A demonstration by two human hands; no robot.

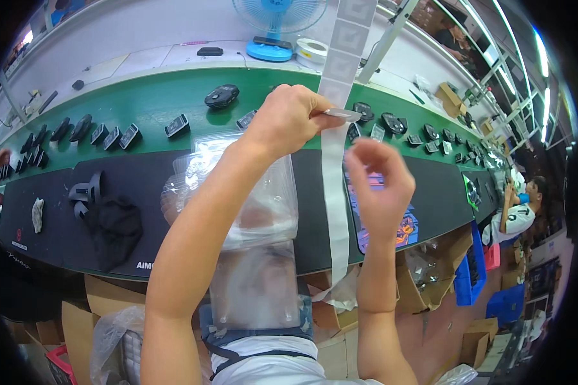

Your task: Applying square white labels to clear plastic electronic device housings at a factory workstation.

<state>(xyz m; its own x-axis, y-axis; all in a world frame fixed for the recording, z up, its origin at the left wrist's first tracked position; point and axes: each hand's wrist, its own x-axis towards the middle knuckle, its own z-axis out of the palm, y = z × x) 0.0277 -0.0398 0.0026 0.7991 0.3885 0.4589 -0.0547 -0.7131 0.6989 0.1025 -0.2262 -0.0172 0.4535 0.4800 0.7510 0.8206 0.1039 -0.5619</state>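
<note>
A strip of square pale labels (347,40) runs down from the top of the view, and its white backing band (335,205) hangs on over the table edge. My left hand (286,119) is closed in a pinch on this label strip, where a flat pale piece sticks out sideways. To the right of the band, my right hand (382,183) is raised with its fingers curled in toward the thumb; what they hold, if anything, cannot be made out. Below my left forearm lies a pile of clear plastic packs (263,199), partly covered by that arm. More clear packs (253,289) rest on my lap.
Black computer mice (222,96) and small dark boxy pieces (176,126) line the green bench top (154,96). A blue fan (273,48) stands behind. Dark cloth (114,224) lies left; a colourful printed mat (404,221) right. Cardboard boxes (427,276) sit below. Another person (517,208) works at far right.
</note>
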